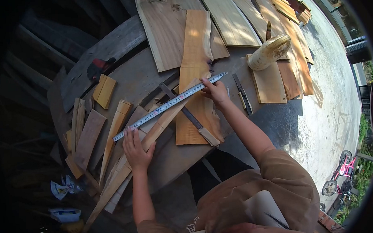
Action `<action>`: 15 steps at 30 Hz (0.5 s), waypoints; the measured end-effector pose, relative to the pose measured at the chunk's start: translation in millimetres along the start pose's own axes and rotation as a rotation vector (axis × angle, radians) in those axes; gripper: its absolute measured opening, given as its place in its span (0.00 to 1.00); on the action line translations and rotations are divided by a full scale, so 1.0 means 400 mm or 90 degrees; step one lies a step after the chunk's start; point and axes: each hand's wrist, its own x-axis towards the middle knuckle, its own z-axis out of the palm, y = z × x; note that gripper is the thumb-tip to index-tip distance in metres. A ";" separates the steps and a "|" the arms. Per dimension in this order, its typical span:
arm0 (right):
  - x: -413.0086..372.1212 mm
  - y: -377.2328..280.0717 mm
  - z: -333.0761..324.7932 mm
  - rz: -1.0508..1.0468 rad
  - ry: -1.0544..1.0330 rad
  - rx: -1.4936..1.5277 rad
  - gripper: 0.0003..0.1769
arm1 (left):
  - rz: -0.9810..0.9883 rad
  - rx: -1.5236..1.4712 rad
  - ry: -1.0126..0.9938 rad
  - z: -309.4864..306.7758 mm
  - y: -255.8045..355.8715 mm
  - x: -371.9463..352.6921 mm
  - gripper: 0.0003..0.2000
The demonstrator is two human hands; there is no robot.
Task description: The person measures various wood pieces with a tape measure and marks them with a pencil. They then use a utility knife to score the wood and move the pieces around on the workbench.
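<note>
A long metal ruler (169, 104) lies diagonally across a narrow wood strip (154, 134) and an orange-brown board (195, 71) on the round worktable (127, 81). My left hand (135, 149) presses flat on the ruler's near end and the strip beneath it. My right hand (214, 91) pinches the ruler near its far end, over the orange-brown board. A dark tool with a pale wooden handle (192, 118) lies across that board under the ruler.
Offcuts and short planks (88, 136) pile up left of my left hand. Wide pale boards (167, 27) lean at the back. A carved pale wooden piece (270, 52) and a flat file (243, 94) sit right of my right hand. A small pink bicycle (340, 177) stands on the concrete.
</note>
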 end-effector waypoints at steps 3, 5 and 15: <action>0.005 -0.028 -0.004 0.029 -0.038 -0.016 0.19 | -0.005 0.024 0.024 -0.003 0.001 0.000 0.37; 0.011 -0.046 -0.004 0.029 -0.060 -0.063 0.18 | -0.017 0.025 0.011 -0.003 0.001 0.001 0.38; 0.049 -0.053 0.002 0.146 -0.138 -0.053 0.15 | -0.036 0.125 0.015 0.021 -0.002 -0.018 0.40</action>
